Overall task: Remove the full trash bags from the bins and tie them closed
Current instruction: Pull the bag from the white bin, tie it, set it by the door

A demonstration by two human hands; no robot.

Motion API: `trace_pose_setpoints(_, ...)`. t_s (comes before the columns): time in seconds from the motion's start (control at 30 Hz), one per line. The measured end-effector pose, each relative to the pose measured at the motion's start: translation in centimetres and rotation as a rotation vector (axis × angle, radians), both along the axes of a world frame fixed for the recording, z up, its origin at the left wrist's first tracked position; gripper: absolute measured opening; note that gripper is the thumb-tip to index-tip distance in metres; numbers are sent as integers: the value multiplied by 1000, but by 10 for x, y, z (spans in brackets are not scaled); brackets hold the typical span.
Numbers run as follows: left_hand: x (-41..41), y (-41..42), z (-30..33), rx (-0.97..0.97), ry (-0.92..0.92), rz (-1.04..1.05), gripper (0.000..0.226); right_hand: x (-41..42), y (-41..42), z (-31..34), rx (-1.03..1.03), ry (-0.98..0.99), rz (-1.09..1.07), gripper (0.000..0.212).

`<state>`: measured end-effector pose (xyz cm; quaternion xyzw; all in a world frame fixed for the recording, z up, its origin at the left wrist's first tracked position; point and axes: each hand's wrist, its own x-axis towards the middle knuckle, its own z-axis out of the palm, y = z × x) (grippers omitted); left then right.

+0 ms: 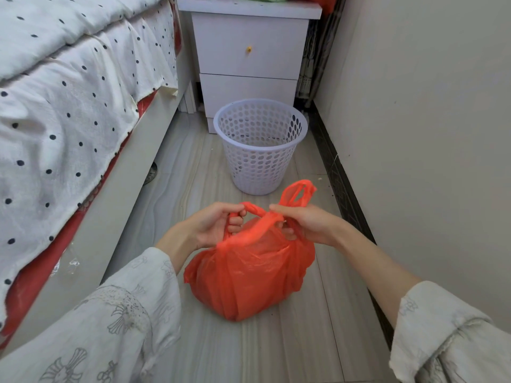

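A full orange-red trash bag (pixel 249 277) sits on the floor in the middle of the view, out of the bin. My left hand (pixel 218 225) grips one twisted handle of the bag at its top left. My right hand (pixel 301 222) pinches the other handle, whose loop (pixel 298 193) sticks up above my fingers. The two handles cross between my hands. Behind the bag stands a white perforated bin (pixel 260 145), upright and with no liner in it.
A bed with a dotted white cover (pixel 69 106) and pale frame (pixel 110 217) runs along the left. A white nightstand (pixel 249 56) stands behind the bin. A wall with dark skirting (pixel 345 189) closes the right side. The floor strip between is narrow.
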<state>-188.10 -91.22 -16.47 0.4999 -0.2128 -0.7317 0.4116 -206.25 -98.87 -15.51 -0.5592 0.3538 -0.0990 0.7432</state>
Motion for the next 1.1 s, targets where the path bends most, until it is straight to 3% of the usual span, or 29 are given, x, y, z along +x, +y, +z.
trace_pose_setpoints(0.1, 3, 0, 3, -1, 20, 48, 22, 3, 1, 4, -304, 186, -57, 8)
trace_pose_setpoints(0.17, 2, 1, 6, -19, -9, 31, 20, 8, 1, 1, -453, 312, -170, 16)
trace_pose_setpoints(0.27, 0, 0, 9, -64, -67, -89, 16, 15, 0, -5, -561, 374, -341, 6)
trace_pose_setpoints(0.43, -5, -1, 17, -135, -180, -276, 36, 18, 4, 3, -654, 426, -506, 12)
trace_pose_setpoints(0.6, -12, -1, 22, -112, -254, -330, 33, 19, 3, 6, -625, 373, -536, 18)
trace_pose_setpoints(0.83, -13, -3, 19, -91, -205, -138, 34, 17, 3, 5, -572, 298, -546, 15)
trace_pose_setpoints(1.1, -20, 1, 23, -7, -80, -282, 38, 18, 12, 14, -757, 399, -406, 12)
